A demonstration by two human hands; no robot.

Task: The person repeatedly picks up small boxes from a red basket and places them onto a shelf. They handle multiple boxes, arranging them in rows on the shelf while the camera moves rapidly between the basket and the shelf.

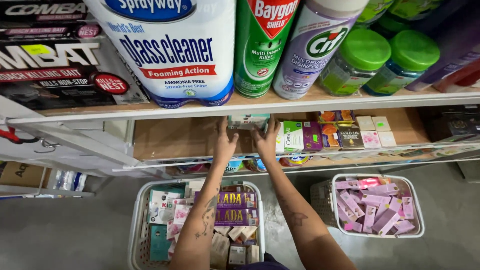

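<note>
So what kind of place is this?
Probably a shop. Shelves carry spray cans and small boxes, baskets of boxed goods sit on the floor, and both hands reach a box.

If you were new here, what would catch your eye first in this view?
Big spray cans loom on the top shelf. Below them, the left hand and right hand press a pale green box onto the middle shelf. Two white baskets of small boxes sit on the floor.
</note>
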